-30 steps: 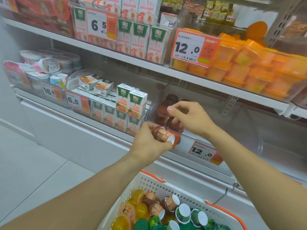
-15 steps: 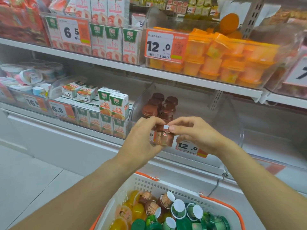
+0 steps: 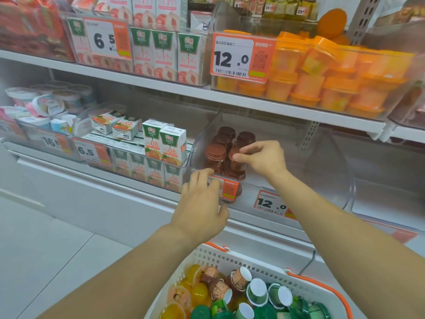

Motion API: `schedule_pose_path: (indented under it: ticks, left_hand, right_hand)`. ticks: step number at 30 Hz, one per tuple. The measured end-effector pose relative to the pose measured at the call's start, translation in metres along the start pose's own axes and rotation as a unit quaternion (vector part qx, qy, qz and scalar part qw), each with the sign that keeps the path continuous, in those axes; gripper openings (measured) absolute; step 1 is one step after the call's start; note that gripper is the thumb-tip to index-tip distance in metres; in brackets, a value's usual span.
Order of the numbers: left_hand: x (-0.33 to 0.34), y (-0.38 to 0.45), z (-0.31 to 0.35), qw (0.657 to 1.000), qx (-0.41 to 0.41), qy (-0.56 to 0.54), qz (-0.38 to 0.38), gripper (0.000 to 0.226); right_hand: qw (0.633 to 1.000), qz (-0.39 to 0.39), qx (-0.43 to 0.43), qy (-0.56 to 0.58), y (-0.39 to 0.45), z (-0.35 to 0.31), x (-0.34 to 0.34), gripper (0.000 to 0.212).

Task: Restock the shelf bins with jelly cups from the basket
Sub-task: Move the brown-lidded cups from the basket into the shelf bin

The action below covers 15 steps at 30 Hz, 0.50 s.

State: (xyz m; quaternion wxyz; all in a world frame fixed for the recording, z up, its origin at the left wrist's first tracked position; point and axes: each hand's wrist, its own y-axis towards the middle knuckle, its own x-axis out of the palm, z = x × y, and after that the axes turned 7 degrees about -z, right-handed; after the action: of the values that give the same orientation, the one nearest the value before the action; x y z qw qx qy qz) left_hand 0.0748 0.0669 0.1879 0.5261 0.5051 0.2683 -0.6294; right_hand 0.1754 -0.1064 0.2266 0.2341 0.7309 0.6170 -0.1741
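A clear shelf bin (image 3: 253, 194) on the lower shelf holds several brown jelly cups (image 3: 216, 155) stacked at its left side. My right hand (image 3: 262, 157) reaches into the bin and pinches the lid of one brown jelly cup (image 3: 236, 168), which stands upright on top of another, next to the stack. My left hand (image 3: 202, 203) holds nothing; its relaxed fingers rest on the bin's front wall by an orange price tag. Below, a white basket (image 3: 230, 259) with orange handles carries brown cups (image 3: 218, 287), green cups (image 3: 264, 295) and yellow cups (image 3: 197, 291).
Left of the bin is a bin of green-and-white juice cartons (image 3: 161, 148), then yoghurt tubs (image 3: 46, 104). The shelf above carries orange cups (image 3: 322, 86) and pink cartons (image 3: 161, 56). A 12.0 price tag (image 3: 271, 203) hangs on the bin front. The bin's right part holds nothing.
The brown cup passed from my left hand to my right, which carried it into the bin onto the stack. My left hand let go and dropped to the bin's front.
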Motion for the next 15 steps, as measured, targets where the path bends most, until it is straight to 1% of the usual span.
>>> schedule_pose_path:
  ticks: [4,8,11,13,15]
  left_hand:
    - [0.000,0.000,-0.004,1.000,0.004,-0.006,-0.016,0.035]
    - [-0.002,0.000,-0.006,1.000,0.007,-0.004,-0.025,0.034]
    - [-0.003,-0.001,-0.006,0.999,0.015,-0.004,-0.033,0.033]
    - [-0.003,-0.002,-0.005,0.999,0.020,-0.021,-0.019,0.030]
    - [-0.003,-0.004,-0.006,0.998,0.029,-0.044,0.016,0.025]
  right_hand:
    - [0.998,-0.014,-0.016,-0.066,-0.003,0.004,0.006,0.029]
    - [0.990,-0.022,-0.041,-0.136,-0.004,0.005,0.005,0.026]
    - [0.985,-0.031,-0.048,-0.160,-0.004,0.006,0.004,0.024]
    - [0.983,-0.034,-0.057,-0.171,-0.006,0.005,0.004,0.026]
    - [0.979,0.000,-0.094,-0.183,-0.012,0.001,0.001,0.026]
